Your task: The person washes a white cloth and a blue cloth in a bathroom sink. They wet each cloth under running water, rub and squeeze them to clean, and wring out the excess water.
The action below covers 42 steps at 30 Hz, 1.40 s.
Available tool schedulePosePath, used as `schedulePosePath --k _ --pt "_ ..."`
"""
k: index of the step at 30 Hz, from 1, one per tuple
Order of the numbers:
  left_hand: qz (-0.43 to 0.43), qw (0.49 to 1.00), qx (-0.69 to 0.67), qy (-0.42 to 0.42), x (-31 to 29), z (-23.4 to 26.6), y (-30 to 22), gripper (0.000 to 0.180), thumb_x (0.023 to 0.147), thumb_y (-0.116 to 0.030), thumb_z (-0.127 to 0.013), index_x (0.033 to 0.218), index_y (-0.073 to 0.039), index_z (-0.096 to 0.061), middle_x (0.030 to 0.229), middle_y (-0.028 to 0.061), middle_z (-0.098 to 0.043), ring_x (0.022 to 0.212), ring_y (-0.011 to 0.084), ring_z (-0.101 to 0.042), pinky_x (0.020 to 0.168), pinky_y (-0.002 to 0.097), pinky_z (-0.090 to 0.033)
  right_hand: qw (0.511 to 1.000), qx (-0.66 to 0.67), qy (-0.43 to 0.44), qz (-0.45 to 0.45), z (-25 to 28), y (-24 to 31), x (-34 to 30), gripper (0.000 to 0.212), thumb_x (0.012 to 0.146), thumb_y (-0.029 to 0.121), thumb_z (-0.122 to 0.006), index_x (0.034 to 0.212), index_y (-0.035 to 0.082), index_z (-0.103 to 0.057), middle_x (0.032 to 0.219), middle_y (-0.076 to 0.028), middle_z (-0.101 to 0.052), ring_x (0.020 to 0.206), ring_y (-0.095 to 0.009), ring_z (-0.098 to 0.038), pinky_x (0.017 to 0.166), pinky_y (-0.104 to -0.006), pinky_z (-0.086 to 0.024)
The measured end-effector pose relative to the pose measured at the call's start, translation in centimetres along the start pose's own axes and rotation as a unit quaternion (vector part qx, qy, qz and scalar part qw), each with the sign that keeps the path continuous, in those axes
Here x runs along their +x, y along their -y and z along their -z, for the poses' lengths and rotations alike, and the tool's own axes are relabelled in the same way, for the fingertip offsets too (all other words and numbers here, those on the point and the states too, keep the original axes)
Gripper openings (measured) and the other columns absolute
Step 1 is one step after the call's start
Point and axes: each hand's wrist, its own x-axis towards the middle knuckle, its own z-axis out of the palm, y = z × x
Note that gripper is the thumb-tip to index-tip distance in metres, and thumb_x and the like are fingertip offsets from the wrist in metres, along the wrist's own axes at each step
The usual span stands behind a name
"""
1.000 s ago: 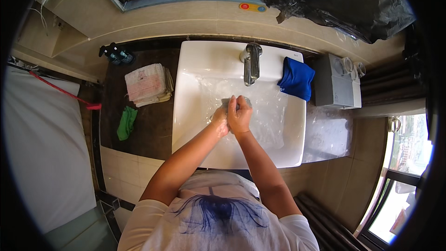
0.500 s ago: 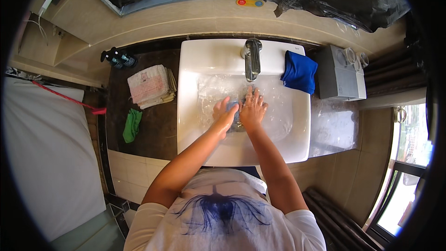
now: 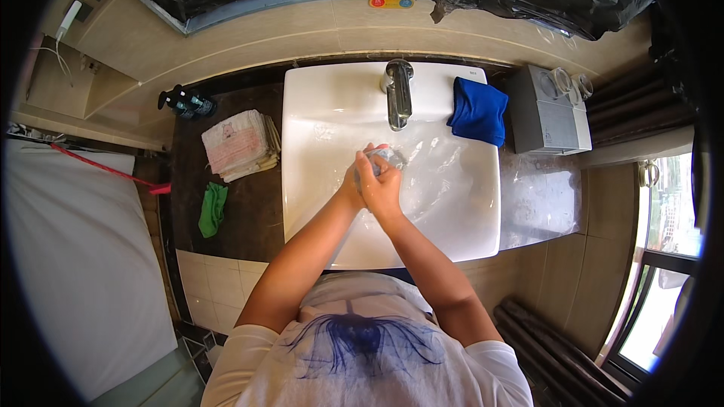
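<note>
Over the white washbasin [image 3: 467, 215], my two hands are pressed together below the tap [image 3: 398, 98]. Between them is a small, wet, blue-grey thing that looks like cloth [image 3: 390, 155]; fingers cover most of it. My right hand [image 3: 383, 187] is closed over it from the right, fingers curled. From the left, my left hand [image 3: 352, 187] grips it too, partly hidden behind the right one. Some water lies in the basin below.
A folded blue cloth [image 3: 479, 111] hangs over the basin's right rim, beside a grey box [image 3: 544, 117]. On the dark counter at left lie stacked towels [image 3: 240, 145], a green cloth [image 3: 213, 209] and dark pump bottles [image 3: 186, 102].
My hands, apart and low in splashing water before, have come together around the blue-grey thing. The right hand has moved left and its spread fingers have closed. The water looks calmer.
</note>
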Motion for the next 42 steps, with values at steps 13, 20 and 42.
schedulePosePath --k 13,20,42 --pt "-0.132 0.917 0.301 -0.224 -3.2 -2.4 2.4 0.032 0.09 -0.025 -0.049 0.113 -0.004 -0.053 0.091 0.0013 -0.059 0.082 0.012 -0.057 0.07 0.0265 -0.046 0.912 -0.396 -0.056 0.094 3.0 -6.8 5.4 0.025 0.083 0.031 -0.054 0.077 0.007 -0.05 0.081 -0.012 -0.055 0.073 -0.033 -0.056 0.059 -0.0429 -0.045" --pt "-0.185 0.728 0.564 -0.343 -4.2 -1.1 1.4 0.074 0.081 -0.036 -0.059 0.14 -0.016 -0.019 0.131 0.01 -0.033 0.13 0.0208 -0.019 0.103 0.0369 -0.02 0.901 -0.391 0.072 0.176 4.7 -10.2 4.7 0.034 0.084 0.036 -0.049 0.099 0.005 -0.055 0.103 -0.015 -0.054 0.099 -0.034 -0.05 0.084 -0.0461 -0.039" --pt "-0.167 0.983 0.076 -0.023 -1.1 -2.7 2.8 0.047 0.09 -0.045 -0.041 0.114 -0.006 -0.05 0.099 0.0065 -0.057 0.086 0.0185 -0.057 0.073 0.0312 -0.048 0.952 -0.159 -0.062 0.255 0.4 -2.8 1.0 0.024 0.075 0.022 -0.063 0.064 0.003 -0.054 0.053 -0.015 -0.053 0.046 -0.03 -0.052 0.044 -0.0361 -0.041"
